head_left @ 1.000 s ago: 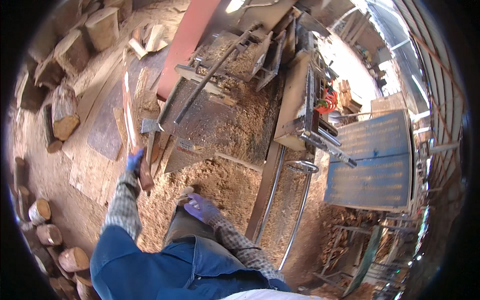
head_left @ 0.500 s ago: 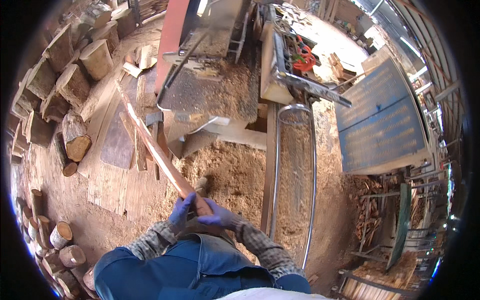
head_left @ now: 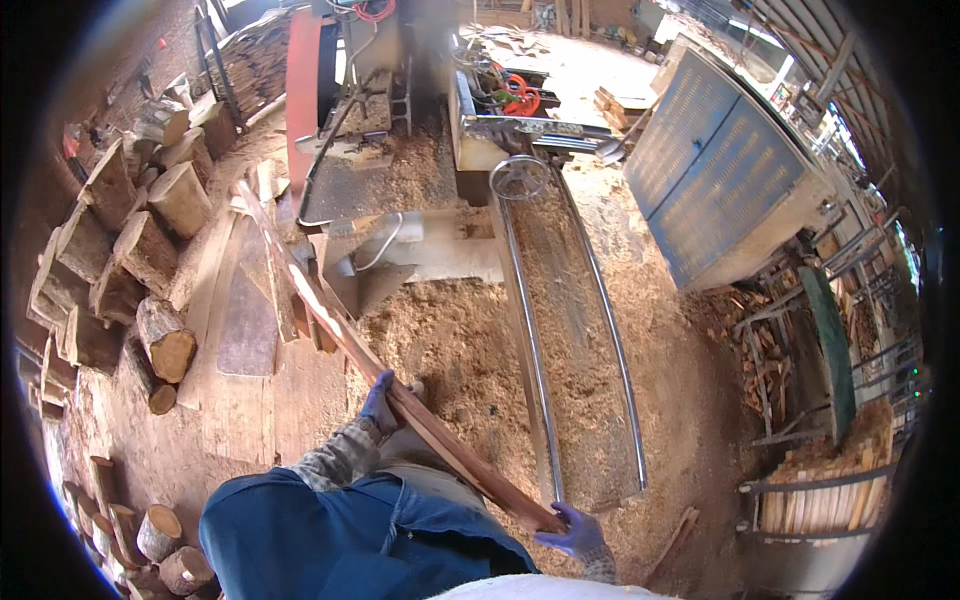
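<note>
A long, narrow length of reddish split wood runs diagonally from the upper left toward the lower right, in front of my body. My left hand, in a purple glove, is closed round it near its middle. My right hand, also gloved, grips its near end at the lower right, beside the lower end of a long metal rail track. The wood's far tip reaches over some loose boards on the floor.
A sawdust-covered machine with a red panel stands ahead. A blue perforated cabinet is at right, above a green board and stacked slats. Several cut logs line the left. Sawdust covers much floor.
My hands, which met at the wood's near end half a second ago, are now spread along it. My right hand moved down and rightward; the view tilted up toward the machine.
</note>
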